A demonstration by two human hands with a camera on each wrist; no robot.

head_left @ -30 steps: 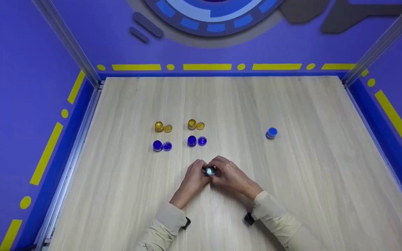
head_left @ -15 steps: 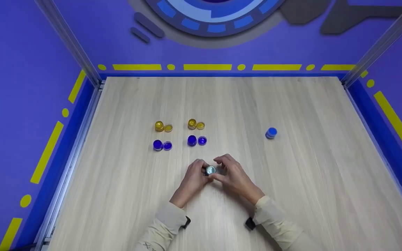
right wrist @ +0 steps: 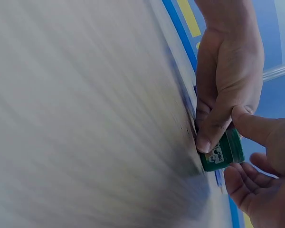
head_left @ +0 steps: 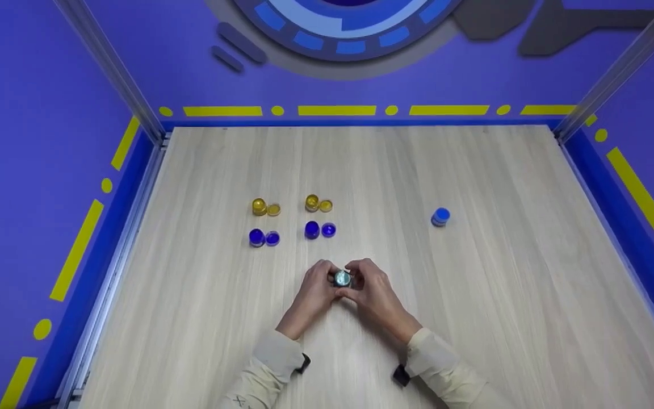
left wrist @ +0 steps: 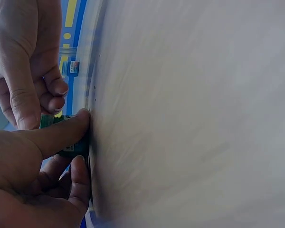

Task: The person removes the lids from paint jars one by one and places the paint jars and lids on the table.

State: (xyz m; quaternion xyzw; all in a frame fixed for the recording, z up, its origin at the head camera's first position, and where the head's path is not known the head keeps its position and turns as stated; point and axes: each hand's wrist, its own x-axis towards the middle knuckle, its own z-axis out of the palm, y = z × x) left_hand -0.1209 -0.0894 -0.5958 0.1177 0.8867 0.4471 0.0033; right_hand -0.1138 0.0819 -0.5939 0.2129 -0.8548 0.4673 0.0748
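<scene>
A small green paint jar (head_left: 342, 278) stands near the middle front of the table, its label turned sideways in the right wrist view. My left hand (head_left: 317, 289) grips the jar's body low down, thumb along one side and fingers round the other. At the top, my right hand (head_left: 377, 292) holds the lid (right wrist: 235, 145) between thumb and curled fingers. In the left wrist view the left thumb (left wrist: 66, 135) covers much of the green label. The jar's top looks pale and shiny from above.
Two open yellow jars (head_left: 259, 207) (head_left: 311, 203) and two open dark blue jars (head_left: 256, 237) (head_left: 312, 229) stand left of centre, each with its lid beside it. A lidded blue jar (head_left: 440, 216) stands at the right. Blue panels (head_left: 361, 85) border the table (head_left: 503, 284).
My right hand spread its fingers and drew back a little from the lid, then came in round it again. The left hand and the jar have stayed in place.
</scene>
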